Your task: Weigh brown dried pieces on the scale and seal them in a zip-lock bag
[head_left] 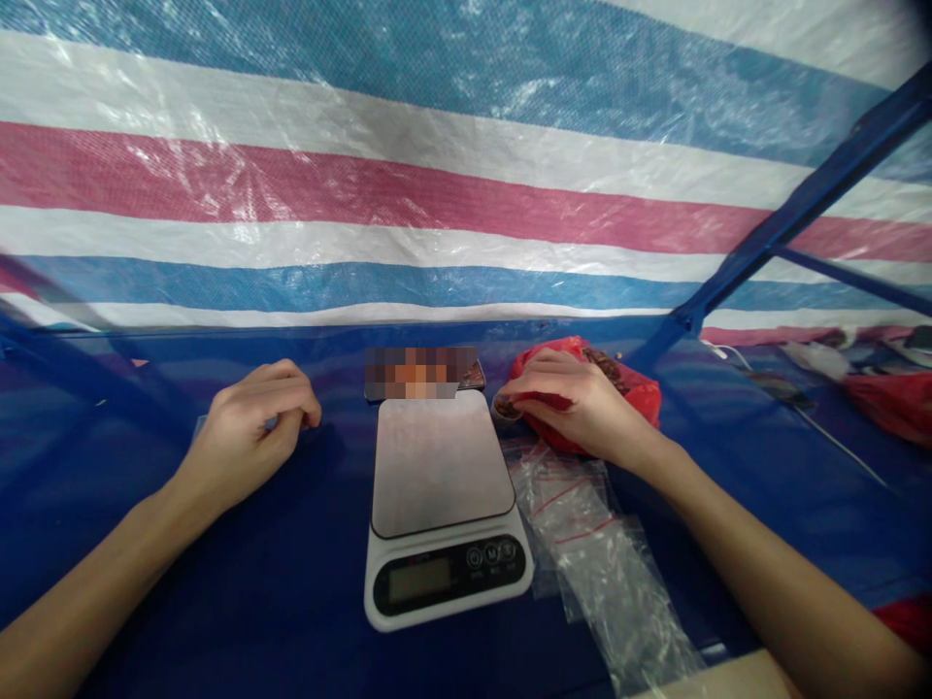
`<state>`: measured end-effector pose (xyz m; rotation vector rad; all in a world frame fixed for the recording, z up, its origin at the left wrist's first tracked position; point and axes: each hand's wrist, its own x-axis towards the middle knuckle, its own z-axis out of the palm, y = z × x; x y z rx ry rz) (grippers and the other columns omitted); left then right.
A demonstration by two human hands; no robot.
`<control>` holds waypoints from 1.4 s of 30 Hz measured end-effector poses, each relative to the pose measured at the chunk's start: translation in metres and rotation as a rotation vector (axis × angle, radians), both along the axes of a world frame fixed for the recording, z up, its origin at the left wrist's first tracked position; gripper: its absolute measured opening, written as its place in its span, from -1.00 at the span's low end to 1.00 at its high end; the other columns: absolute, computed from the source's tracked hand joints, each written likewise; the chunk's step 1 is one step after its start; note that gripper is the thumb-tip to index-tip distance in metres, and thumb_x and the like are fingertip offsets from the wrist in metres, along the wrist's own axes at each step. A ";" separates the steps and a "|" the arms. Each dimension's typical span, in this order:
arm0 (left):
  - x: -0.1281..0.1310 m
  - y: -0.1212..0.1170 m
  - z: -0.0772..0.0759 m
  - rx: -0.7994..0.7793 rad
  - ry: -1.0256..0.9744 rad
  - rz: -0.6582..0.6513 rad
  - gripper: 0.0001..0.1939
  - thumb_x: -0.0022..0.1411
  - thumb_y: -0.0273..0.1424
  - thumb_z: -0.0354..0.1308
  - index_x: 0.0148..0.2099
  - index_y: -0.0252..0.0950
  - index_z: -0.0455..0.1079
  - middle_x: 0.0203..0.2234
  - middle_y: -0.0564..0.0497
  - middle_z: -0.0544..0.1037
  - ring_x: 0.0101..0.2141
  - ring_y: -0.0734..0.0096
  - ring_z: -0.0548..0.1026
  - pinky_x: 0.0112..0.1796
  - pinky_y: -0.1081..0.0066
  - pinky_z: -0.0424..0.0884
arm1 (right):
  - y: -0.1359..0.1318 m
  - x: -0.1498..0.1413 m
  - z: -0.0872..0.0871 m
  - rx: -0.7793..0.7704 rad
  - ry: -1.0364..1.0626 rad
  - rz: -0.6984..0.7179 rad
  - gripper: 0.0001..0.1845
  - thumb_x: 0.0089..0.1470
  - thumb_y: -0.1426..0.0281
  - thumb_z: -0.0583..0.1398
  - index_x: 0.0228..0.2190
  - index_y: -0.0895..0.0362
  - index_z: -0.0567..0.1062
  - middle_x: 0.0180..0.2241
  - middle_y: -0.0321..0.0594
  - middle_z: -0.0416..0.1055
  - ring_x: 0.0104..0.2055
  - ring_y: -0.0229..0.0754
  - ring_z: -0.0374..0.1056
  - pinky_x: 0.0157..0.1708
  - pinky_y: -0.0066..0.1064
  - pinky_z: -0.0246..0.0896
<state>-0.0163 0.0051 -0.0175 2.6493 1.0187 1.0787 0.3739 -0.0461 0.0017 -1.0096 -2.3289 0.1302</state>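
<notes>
The scale (444, 466) sits on the blue desk (313, 573), its display and buttons toward six o'clock. All directions here are taken from the scale.

The left hand (254, 417) is at ten o'clock, well apart from the scale. Its grip is closed, the fingers curled inward with the thumb against them; whether anything is tucked inside, I cannot tell. A scrap of clear plastic (200, 424) shows beside its wrist.

The right hand (564, 393) is at two o'clock, palm down over the near left part of an open red bag (641, 393). Its grip is closed at the fingertips on a small cup (505, 408) with brown bits in it, just beside the scale's upper right corner. More brown bits (603, 365) show in the mouth of the red bag.

At twelve o'clock, just beyond the scale's plate, is a dark flat device (473, 374), its face mostly blurred. Clear zip bags (597, 544) with red lines overlap from three to five o'clock, near the scale's right edge. Farther out at two o'clock are a white cord (837, 442) and another red bag (899, 403). A striped sheet (437, 194) hangs behind the desk, with blue bars (808, 204) at two o'clock.
</notes>
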 end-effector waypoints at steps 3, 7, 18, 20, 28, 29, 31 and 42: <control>0.000 0.000 0.000 0.001 -0.002 0.000 -0.63 0.31 -0.61 -0.05 -0.50 -0.24 0.38 -0.53 0.06 0.48 -0.39 0.38 0.45 -0.29 0.36 0.34 | -0.001 0.000 0.000 -0.005 0.041 -0.034 -0.87 0.32 0.47 0.28 -0.17 0.06 0.66 -0.28 -0.20 0.63 -0.21 -0.10 0.50 -0.15 -0.26 0.40; -0.001 0.000 0.000 0.003 -0.001 0.000 -0.63 0.31 -0.61 -0.05 -0.49 -0.24 0.38 -0.53 0.06 0.48 -0.38 0.37 0.45 -0.29 0.36 0.34 | -0.001 0.011 0.007 -0.027 0.065 -0.139 -0.91 0.29 0.42 0.30 -0.27 0.07 0.66 -0.26 -0.19 0.66 -0.17 -0.07 0.55 -0.08 -0.21 0.41; 0.001 -0.001 0.002 0.041 0.021 -0.029 -0.62 0.34 -0.64 -0.07 -0.48 -0.24 0.36 -0.53 0.08 0.47 -0.36 0.40 0.44 -0.27 0.39 0.34 | -0.008 0.033 0.018 -0.418 -0.162 0.028 -0.87 0.16 0.51 0.36 -0.29 0.05 0.71 -0.25 -0.23 0.63 -0.21 -0.17 0.54 -0.17 -0.38 0.44; 0.001 -0.001 0.001 0.042 0.016 -0.029 -0.62 0.34 -0.64 -0.07 -0.48 -0.24 0.35 -0.54 0.08 0.47 -0.36 0.40 0.44 -0.27 0.38 0.34 | -0.009 0.032 0.013 -0.412 -0.178 0.023 -0.85 0.14 0.53 0.37 -0.29 0.04 0.71 -0.25 -0.23 0.61 -0.20 -0.16 0.53 -0.18 -0.38 0.43; 0.001 0.000 0.002 0.006 0.022 -0.021 -0.64 0.30 -0.64 -0.05 -0.49 -0.24 0.36 -0.54 0.07 0.47 -0.38 0.39 0.43 -0.28 0.38 0.34 | -0.009 0.027 0.004 -0.370 -0.180 0.051 -0.83 0.10 0.56 0.40 -0.34 0.04 0.68 -0.30 -0.27 0.57 -0.25 -0.19 0.49 -0.28 -0.42 0.35; 0.001 0.000 0.002 0.005 0.019 -0.022 -0.64 0.30 -0.65 -0.05 -0.49 -0.24 0.36 -0.54 0.07 0.47 -0.38 0.39 0.43 -0.28 0.38 0.34 | -0.009 0.027 0.003 -0.368 -0.184 0.049 -0.83 0.10 0.57 0.40 -0.36 0.04 0.67 -0.31 -0.28 0.57 -0.26 -0.19 0.48 -0.28 -0.43 0.34; 0.001 0.000 0.002 0.005 0.016 -0.022 -0.64 0.29 -0.65 -0.05 -0.49 -0.24 0.36 -0.54 0.07 0.47 -0.38 0.39 0.43 -0.28 0.38 0.34 | -0.010 0.026 0.002 -0.376 -0.199 0.047 -0.83 0.11 0.57 0.40 -0.38 0.04 0.65 -0.32 -0.28 0.56 -0.26 -0.19 0.47 -0.28 -0.43 0.34; 0.002 -0.002 0.004 0.009 0.025 -0.033 -0.62 0.33 -0.64 -0.07 -0.49 -0.24 0.35 -0.56 0.08 0.47 -0.39 0.38 0.42 -0.28 0.35 0.32 | -0.008 0.026 0.013 -0.348 -0.051 -0.002 -0.92 0.20 0.47 0.33 -0.35 0.07 0.60 -0.32 -0.26 0.58 -0.32 -0.21 0.49 -0.31 -0.41 0.36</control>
